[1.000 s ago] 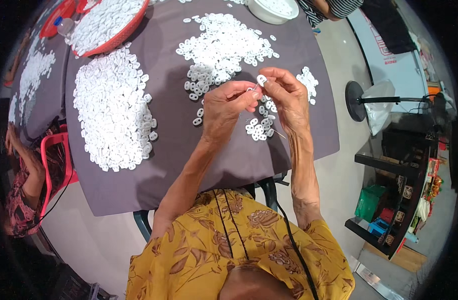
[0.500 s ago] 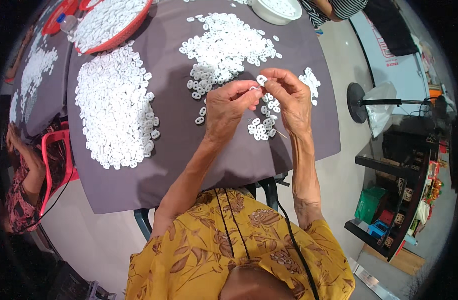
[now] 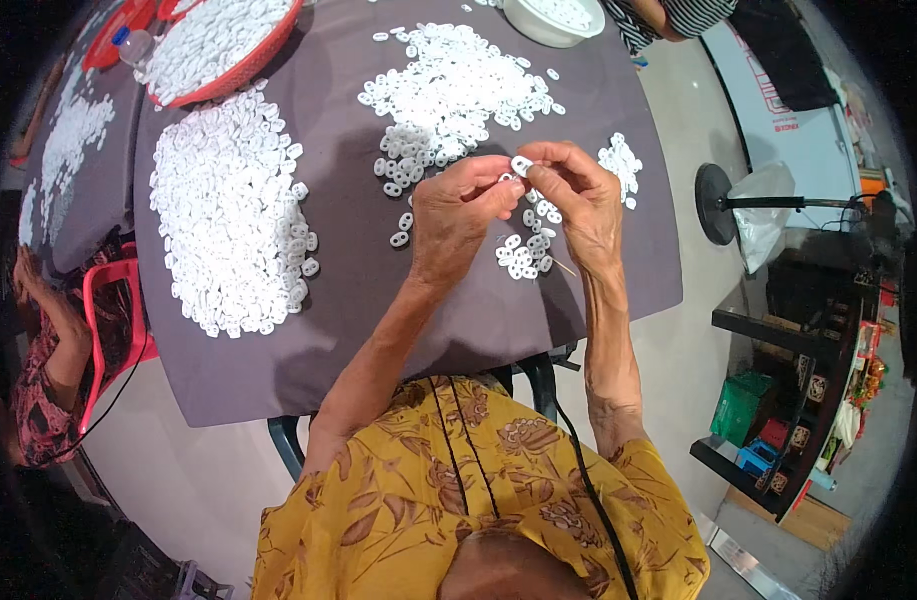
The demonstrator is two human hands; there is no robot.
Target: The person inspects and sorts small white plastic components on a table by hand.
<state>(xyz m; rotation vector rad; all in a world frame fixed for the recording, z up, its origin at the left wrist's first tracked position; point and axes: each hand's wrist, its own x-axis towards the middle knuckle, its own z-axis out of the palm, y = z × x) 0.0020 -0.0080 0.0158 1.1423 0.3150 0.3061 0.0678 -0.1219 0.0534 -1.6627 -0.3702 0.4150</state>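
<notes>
Hands meet at upper centre of the frame: left hand (image 3: 456, 215) and right hand (image 3: 578, 200) share a narrow fingertip grip on one small white ring piece (image 3: 521, 165). Below them a small cluster of rings (image 3: 524, 255) lies on the purple surface (image 3: 378, 320); larger heap (image 3: 233, 210) at left.

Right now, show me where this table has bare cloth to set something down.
Bare cloth runs between the big left pile and the left hand, down to the near edge. The near right corner beside the right hand is free too. The far middle is crowded by the spread pile, white bowl and red basket.
</notes>
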